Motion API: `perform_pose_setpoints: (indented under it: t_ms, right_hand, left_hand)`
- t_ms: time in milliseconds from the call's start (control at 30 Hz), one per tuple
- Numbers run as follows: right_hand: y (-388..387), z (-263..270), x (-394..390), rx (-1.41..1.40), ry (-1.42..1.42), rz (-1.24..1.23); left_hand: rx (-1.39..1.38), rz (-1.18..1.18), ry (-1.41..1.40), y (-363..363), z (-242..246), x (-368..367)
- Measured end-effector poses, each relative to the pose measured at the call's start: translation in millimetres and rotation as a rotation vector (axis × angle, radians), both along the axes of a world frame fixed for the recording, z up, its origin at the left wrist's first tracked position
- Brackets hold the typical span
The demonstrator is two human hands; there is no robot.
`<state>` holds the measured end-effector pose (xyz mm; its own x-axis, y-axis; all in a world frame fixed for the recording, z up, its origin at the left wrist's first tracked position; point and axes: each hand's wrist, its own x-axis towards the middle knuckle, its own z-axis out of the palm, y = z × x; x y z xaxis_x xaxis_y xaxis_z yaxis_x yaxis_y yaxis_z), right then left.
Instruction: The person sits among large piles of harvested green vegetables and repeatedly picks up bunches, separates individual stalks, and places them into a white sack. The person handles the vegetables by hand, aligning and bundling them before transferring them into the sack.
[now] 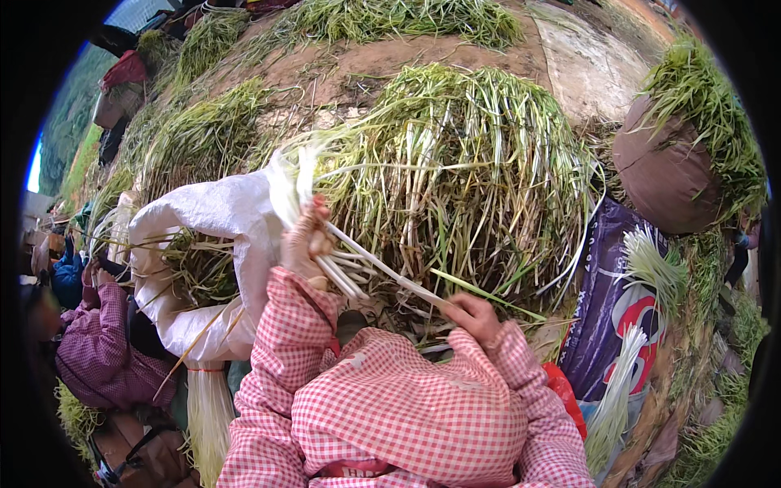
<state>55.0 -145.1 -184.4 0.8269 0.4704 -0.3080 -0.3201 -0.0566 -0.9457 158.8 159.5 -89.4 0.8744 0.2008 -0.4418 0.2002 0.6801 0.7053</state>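
Observation:
My left hand (308,241) is closed around a bunch of long pale stalks (345,277), whose upper ends are blurred above the fist. Between my two hands runs one white stalk (384,265), slanting down to the right. Its lower end is pinched in the fingers of my right hand (476,314). Just beyond my hands lies a wide heap of green and white leafy stalks (464,183), with brownish leaves among them. To the left of my left hand stands a white woven sack (244,207), its rim rolled down, holding discarded-looking dark green leaves (204,268).
Tied pale stalks (210,415) hang below the sack. On the right, two white bundles (616,396) (653,262) lie on a purple printed bag (601,293), near a brown sack (665,165) topped with greens. A person in a checked top (107,348) sits at left.

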Motion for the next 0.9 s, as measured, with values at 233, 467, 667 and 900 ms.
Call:
perform_pose_setpoints:
  t_ms: [233,467,667,900]
  right_hand:
    - [-54.5,1.5,-29.6,-0.82,-0.44,0.217]
    - [40.5,55.5,19.7,-0.41,-0.634,0.101]
    - [72.8,68.6,37.2,-0.371,-0.748,-0.172]
    - [54.2,77.4,35.7,0.03,-0.585,-0.426]
  left_hand:
    - [-0.074,0.097,-0.022,11.4,-0.1,2.5]
    - [-0.198,0.024,0.018,-28.3,-15.7,-12.9]
    - [-0.215,-0.237,-0.051,-50.5,-21.9,-30.8]
    - [-0.299,-0.102,0.01,-46.3,-27.1,-30.7]
